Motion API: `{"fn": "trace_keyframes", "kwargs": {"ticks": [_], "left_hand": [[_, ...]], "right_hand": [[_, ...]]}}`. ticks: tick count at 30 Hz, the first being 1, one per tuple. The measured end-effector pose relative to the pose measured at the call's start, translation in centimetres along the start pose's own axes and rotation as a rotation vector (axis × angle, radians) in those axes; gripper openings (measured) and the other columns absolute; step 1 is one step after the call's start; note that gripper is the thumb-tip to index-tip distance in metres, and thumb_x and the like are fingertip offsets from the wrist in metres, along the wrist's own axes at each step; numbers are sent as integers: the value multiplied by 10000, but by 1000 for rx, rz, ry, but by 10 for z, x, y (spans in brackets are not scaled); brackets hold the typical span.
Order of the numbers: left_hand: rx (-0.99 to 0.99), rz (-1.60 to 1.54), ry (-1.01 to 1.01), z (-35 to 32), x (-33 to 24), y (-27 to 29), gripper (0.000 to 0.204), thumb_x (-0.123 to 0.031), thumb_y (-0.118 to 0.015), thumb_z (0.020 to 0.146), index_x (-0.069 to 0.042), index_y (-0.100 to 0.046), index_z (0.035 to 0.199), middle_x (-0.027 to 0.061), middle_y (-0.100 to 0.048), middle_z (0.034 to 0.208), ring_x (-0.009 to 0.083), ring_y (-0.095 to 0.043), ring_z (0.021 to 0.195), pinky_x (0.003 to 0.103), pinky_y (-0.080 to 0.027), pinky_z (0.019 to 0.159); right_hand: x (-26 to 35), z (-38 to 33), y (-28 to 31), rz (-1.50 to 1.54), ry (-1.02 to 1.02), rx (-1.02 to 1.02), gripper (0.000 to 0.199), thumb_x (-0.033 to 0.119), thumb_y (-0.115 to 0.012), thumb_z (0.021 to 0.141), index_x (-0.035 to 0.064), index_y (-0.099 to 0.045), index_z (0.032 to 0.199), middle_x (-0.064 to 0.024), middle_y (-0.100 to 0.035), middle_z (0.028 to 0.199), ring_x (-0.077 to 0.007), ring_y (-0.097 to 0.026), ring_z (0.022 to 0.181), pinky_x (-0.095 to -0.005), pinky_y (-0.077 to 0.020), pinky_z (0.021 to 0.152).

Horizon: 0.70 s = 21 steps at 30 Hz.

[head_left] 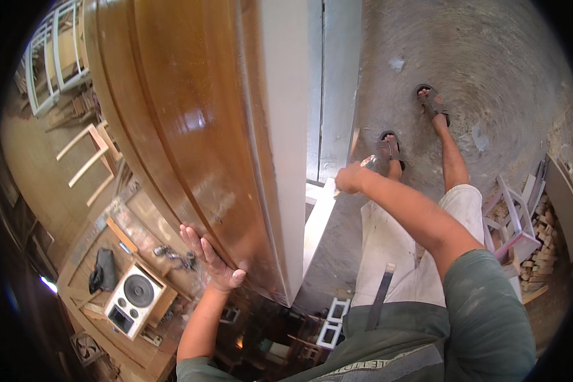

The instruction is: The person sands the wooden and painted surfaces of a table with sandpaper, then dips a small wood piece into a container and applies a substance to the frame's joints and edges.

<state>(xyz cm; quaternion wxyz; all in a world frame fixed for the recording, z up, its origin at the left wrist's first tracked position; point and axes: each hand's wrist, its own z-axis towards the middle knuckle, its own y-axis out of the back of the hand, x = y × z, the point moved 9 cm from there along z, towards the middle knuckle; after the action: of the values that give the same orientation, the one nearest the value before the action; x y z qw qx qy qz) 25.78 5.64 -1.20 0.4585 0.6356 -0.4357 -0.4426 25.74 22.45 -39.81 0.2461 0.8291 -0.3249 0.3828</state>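
My left hand [211, 260] lies open against the glossy brown panel [191, 127] — my right hand [350, 179] grips a small object [368, 161] (mostly hidden) by a white board [318, 223].

To my left, near, I have a white-fronted speaker [139, 290] on a wooden bench [75, 270], a dark cloth-like bundle [103, 270] just beside it, and a square fan [86, 347] nearer still; far left I see a pale painted frame [48, 104] and, closer, a bare wooden piece with legs [89, 167]; to my right, wood offcuts [540, 245] lie heaped beside another pale frame [522, 245], and farther off a light scrap [481, 137] lies on the grey floor [522, 63]
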Motion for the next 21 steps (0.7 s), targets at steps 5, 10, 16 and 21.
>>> {"fn": "trace_keyframes", "kwargs": {"ticks": [5,10,16,21], "left_hand": [[-40,30,-33,6,-9,9,948,-723,-406,950,-105,-185,1634,203,-150,1688,427,-123,1556,623,-82,1227],[-58,26,-21,3,-13,14,943,-712,-407,959,-86,-197,1631,206,-150,1691,419,-106,1564,604,-56,1226],[-70,5,-63,12,-25,7,956,-711,-406,959,-69,-183,1631,204,-141,1694,400,-90,1571,605,-51,1224],[-77,28,-115,4,-28,11,1014,-745,-387,954,-24,-150,1626,231,-119,1686,405,-95,1565,549,-75,1241]], "right_hand": [[-54,-82,39,130,-50,-257,358,52,-596,873,126,-722,1200,-152,-726,1155,-361,-692,1074,-487,-549,877],[-80,-215,42,515,-224,-626,622,1,-594,880,218,-560,1462,-225,-638,1209,-385,-619,1166,-445,-477,988],[-103,-318,-44,854,-154,-1257,656,-12,-569,875,168,-515,1503,-138,-666,1101,-268,-641,1022,-375,-483,951],[-82,-345,-116,1152,-264,-1337,627,42,-569,874,99,-515,1495,-58,-600,969,-166,-538,827,-302,-482,812]]}}
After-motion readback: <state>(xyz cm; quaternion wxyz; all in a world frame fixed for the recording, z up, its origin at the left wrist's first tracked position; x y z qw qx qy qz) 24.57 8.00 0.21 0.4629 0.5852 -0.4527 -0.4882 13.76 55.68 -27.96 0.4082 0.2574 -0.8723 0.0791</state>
